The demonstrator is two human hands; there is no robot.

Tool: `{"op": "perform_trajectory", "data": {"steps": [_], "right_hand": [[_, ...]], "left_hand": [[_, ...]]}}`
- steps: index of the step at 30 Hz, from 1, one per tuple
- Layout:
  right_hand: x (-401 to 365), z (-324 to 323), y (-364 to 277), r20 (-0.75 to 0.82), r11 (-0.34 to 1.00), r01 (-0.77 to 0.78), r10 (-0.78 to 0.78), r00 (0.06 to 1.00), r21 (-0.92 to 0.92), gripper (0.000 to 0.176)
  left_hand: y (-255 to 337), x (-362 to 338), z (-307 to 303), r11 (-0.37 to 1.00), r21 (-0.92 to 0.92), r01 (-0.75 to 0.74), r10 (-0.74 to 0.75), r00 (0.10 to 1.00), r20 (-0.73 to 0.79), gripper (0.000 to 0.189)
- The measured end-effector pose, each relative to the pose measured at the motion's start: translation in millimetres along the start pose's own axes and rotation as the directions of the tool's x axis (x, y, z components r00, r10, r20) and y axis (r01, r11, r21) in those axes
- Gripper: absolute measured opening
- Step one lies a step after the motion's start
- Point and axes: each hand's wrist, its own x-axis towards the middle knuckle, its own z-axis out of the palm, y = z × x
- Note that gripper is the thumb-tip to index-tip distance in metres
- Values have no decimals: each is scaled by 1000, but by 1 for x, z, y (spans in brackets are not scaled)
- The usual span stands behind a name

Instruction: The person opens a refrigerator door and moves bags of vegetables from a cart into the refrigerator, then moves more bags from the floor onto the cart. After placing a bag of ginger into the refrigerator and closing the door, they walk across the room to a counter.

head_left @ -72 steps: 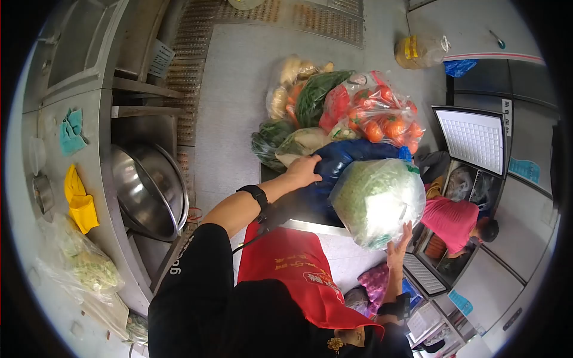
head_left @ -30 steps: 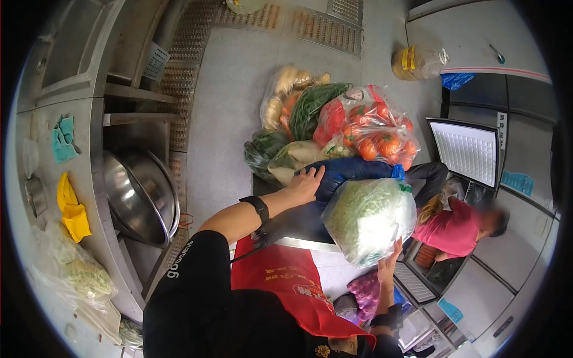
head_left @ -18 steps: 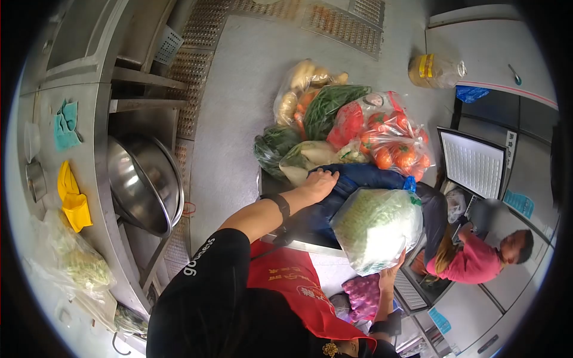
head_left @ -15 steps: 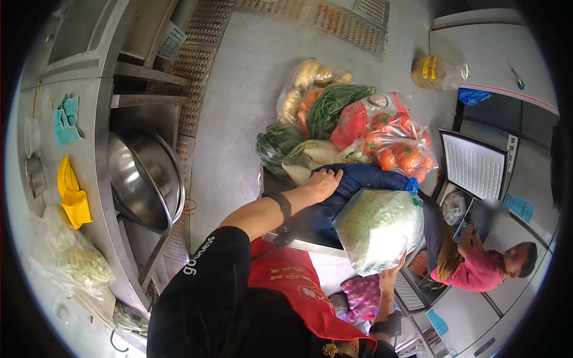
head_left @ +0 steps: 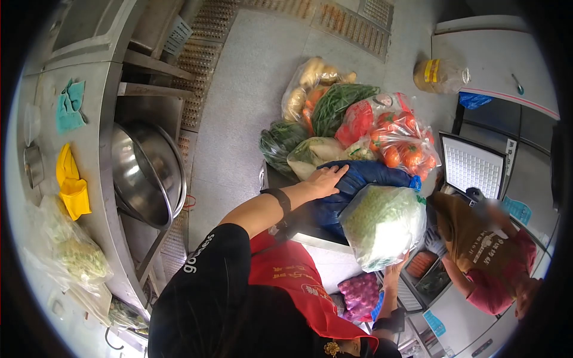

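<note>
My left hand (head_left: 326, 182) lies on a dark blue plastic bag (head_left: 364, 176), its fingers stretched over the top. Against the blue bag leans a clear bag of pale green cabbage (head_left: 382, 224), with glare on its plastic. My right hand (head_left: 394, 273) touches the lower edge of that clear bag; its fingers are mostly hidden behind the plastic. Just beyond my left hand are bags of white radish (head_left: 307, 156), dark leafy greens (head_left: 282, 143) and long green vegetables (head_left: 340, 107). Bagged tomatoes (head_left: 409, 149) sit to the right.
On the left, steel bowls (head_left: 140, 173) stand on a shelf below a counter holding yellow gloves (head_left: 73, 185). A co-worker (head_left: 483, 250) in a brown apron stands at right by an open-lidded unit (head_left: 473, 167). A purple net bag (head_left: 360, 296) lies below; a plastic jar (head_left: 441, 76) stands farther back.
The co-worker has turned and moved closer, now showing the apron front and gloved hands. My left hand's fingers are straighter on the blue bag. The vegetable bags keep their arrangement.
</note>
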Motion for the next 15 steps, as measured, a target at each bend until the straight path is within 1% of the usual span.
{"op": "perform_trajectory", "data": {"steps": [2,4,5,7,8,11,13,14,15], "right_hand": [[0,1,3,-15,999,-17,16,1000,-36,74],[-1,2,-1,-26,999,-26,26,999,-18,72],[1,3,-4,-30,999,-31,31,999,-10,72],[2,4,-6,-44,998,-8,6,999,-55,71],[1,4,-7,-49,997,2,-6,999,-78,70],[-1,3,-8,-60,991,-4,-4,998,-137,66],[-1,4,-11,-55,995,22,-27,998,-95,67],[-2,4,-12,-51,997,36,-40,998,-74,68],[-3,5,-12,-62,997,50,-54,997,-63,69]], "left_hand": [[-7,-7,1,998,-26,-54,54,998,-24,84],[-16,-22,5,991,-42,-125,123,991,-44,83],[-15,-32,-2,993,-45,-109,111,993,35,83],[-11,-55,-23,996,-50,-75,83,978,194,82],[-23,-62,-19,995,-52,-85,94,972,216,76],[-27,-108,-42,991,-128,33,13,938,345,69],[-27,-146,-39,981,-192,9,47,958,283,73],[-21,-164,-39,985,-171,35,20,951,308,78],[-21,-179,-32,994,-107,19,14,955,297,79]]}}
